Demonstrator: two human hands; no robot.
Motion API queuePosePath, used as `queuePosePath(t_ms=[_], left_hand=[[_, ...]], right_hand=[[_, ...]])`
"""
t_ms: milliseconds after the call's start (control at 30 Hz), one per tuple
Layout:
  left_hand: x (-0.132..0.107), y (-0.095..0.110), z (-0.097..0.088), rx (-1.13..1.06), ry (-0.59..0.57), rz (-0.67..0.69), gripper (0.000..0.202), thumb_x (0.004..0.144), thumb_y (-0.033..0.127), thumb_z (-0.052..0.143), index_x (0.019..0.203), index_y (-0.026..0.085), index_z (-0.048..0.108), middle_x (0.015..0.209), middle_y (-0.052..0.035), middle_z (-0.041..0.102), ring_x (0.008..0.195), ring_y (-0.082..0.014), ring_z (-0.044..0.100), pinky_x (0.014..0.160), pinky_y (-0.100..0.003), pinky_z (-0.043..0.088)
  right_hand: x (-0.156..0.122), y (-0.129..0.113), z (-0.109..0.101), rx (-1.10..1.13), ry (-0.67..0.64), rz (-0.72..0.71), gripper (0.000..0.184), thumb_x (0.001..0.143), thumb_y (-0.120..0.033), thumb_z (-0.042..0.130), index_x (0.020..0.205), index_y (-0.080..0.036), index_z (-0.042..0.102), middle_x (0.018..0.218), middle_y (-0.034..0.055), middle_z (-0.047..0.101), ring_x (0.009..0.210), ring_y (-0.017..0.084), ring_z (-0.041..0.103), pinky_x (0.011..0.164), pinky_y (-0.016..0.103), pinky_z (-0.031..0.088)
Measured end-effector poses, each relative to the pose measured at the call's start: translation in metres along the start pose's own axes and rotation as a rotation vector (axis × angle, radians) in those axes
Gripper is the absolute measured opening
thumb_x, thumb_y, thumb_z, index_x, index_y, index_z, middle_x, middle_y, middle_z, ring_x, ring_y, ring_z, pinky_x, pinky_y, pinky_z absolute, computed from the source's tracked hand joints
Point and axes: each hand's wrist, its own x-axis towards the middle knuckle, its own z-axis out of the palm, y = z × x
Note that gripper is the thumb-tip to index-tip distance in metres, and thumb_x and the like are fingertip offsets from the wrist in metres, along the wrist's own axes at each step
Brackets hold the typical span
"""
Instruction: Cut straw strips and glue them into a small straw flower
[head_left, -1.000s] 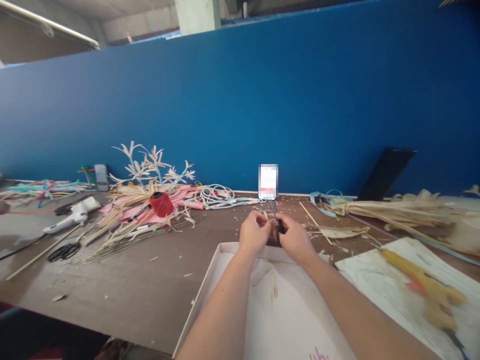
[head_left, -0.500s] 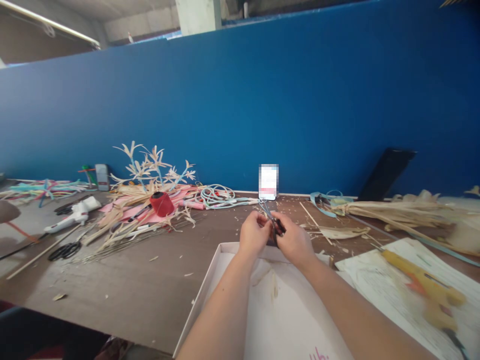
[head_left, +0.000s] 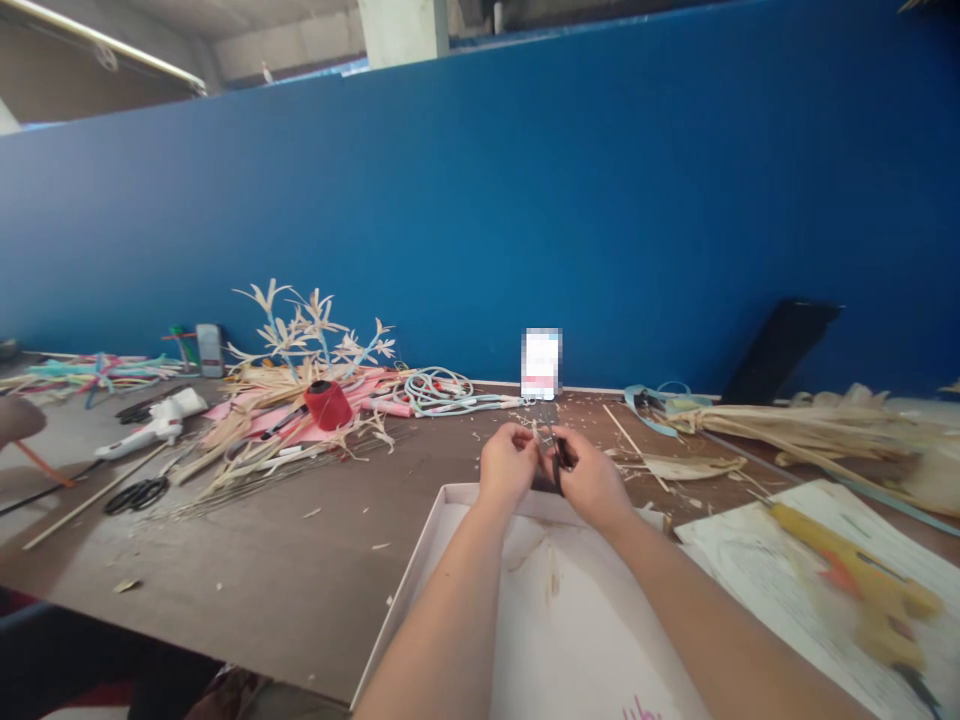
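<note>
Above the far edge of a white shallow box [head_left: 409,575], my two hands work close together. My right hand [head_left: 594,478] is closed on dark-handled scissors [head_left: 558,458], whose blades point away from me. Just to their left, my left hand [head_left: 508,468] is pinched, fingertips together, on a small pale strip [head_left: 535,432] beside the blades; its kind is too small to make out. Scraps of pale dried husk lie around the hands on the brown table [head_left: 300,590].
A red thread spool [head_left: 328,405], pale husk flowers [head_left: 319,325] and black-handled scissors [head_left: 136,495] lie left. A lit phone [head_left: 541,362] stands ahead. On the right are dried husks [head_left: 810,430] and a yellow glue gun [head_left: 862,570] on paper. Another person's hand [head_left: 19,418] shows far left.
The scissors in my right hand have shifted slightly right, and the pale strip at my left fingertips now shows more. The whole view has swung slightly left.
</note>
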Motion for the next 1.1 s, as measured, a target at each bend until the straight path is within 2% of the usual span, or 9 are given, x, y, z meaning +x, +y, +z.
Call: queuePosePath(t_ms=[100, 167, 300, 400, 600, 1100], left_hand=[[0.003, 0.001, -0.003, -0.111, 0.000, -0.035, 0.013, 0.068, 0.025, 0.057, 0.075, 0.016, 0.061, 0.063, -0.0006, 0.060, 0.057, -0.0097, 0.052, 0.054, -0.020, 0.038], [0.004, 0.002, -0.005, -0.228, -0.040, -0.069, 0.015, 0.068, 0.028, 0.058, 0.075, 0.015, 0.061, 0.058, 0.0011, 0.056, 0.051, -0.0079, 0.047, 0.050, -0.019, 0.036], [0.003, 0.005, -0.007, -0.380, -0.136, -0.106, 0.021, 0.066, 0.032, 0.060, 0.078, 0.014, 0.062, 0.055, 0.0031, 0.051, 0.045, -0.0057, 0.040, 0.043, -0.018, 0.031], [0.002, 0.006, -0.007, -0.396, -0.154, -0.097, 0.025, 0.066, 0.035, 0.061, 0.079, 0.014, 0.062, 0.055, 0.0030, 0.051, 0.044, -0.0051, 0.038, 0.042, -0.018, 0.029], [0.002, 0.006, -0.008, -0.360, -0.137, -0.058, 0.026, 0.067, 0.034, 0.061, 0.083, 0.013, 0.065, 0.059, 0.0010, 0.056, 0.047, -0.0054, 0.039, 0.046, -0.018, 0.033], [0.000, 0.012, -0.010, -0.329, -0.127, -0.012, 0.026, 0.069, 0.026, 0.058, 0.091, 0.016, 0.067, 0.063, -0.0006, 0.060, 0.054, -0.0082, 0.046, 0.056, -0.020, 0.040]], right_hand=[[0.004, -0.003, -0.004, 0.292, -0.091, 0.107, 0.044, 0.065, -0.043, 0.063, 0.102, -0.019, 0.056, 0.070, 0.0024, 0.065, 0.063, 0.016, 0.058, 0.059, 0.027, 0.043], [0.005, -0.006, -0.010, 0.387, -0.180, 0.169, 0.045, 0.065, -0.047, 0.063, 0.097, -0.016, 0.058, 0.064, 0.0023, 0.063, 0.056, 0.014, 0.055, 0.055, 0.026, 0.042], [0.004, -0.009, -0.019, 0.428, -0.345, 0.195, 0.046, 0.067, -0.052, 0.060, 0.093, -0.015, 0.063, 0.061, 0.0026, 0.062, 0.048, 0.011, 0.050, 0.046, 0.022, 0.036], [0.003, -0.009, -0.022, 0.431, -0.394, 0.194, 0.048, 0.068, -0.054, 0.059, 0.095, -0.015, 0.064, 0.061, 0.0034, 0.063, 0.048, 0.010, 0.050, 0.046, 0.022, 0.035], [0.003, -0.009, -0.023, 0.433, -0.439, 0.179, 0.048, 0.069, -0.051, 0.059, 0.099, -0.013, 0.064, 0.060, 0.0033, 0.062, 0.048, 0.011, 0.050, 0.048, 0.023, 0.037], [0.003, -0.007, -0.018, 0.416, -0.413, 0.150, 0.046, 0.070, -0.052, 0.058, 0.096, -0.014, 0.065, 0.058, 0.0028, 0.062, 0.047, 0.010, 0.049, 0.047, 0.022, 0.035]])
